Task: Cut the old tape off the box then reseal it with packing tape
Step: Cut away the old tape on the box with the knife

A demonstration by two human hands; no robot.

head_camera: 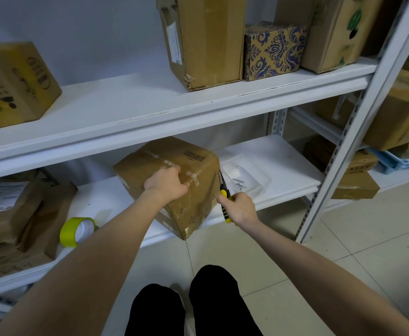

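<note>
A taped cardboard box [193, 209] with a barcode sits on the lower white shelf [106, 202], one corner hanging over the front edge. My left hand [165, 181] rests on its top with fingers curled over the printed tape. My right hand [241, 207] grips a pair of yellow-and-black pliers [224, 187], whose tip touches the box's right top edge. A roll of yellow-green packing tape [73, 230] stands on the shelf to the left of the box.
A clear tray [254, 172] holding a few nails lies right of the box. Brown packages [16, 214] fill the shelf's left end. More boxes stand on the upper shelf [150, 105]. A metal upright [349, 132] rises at right. My knees are below, over tiled floor.
</note>
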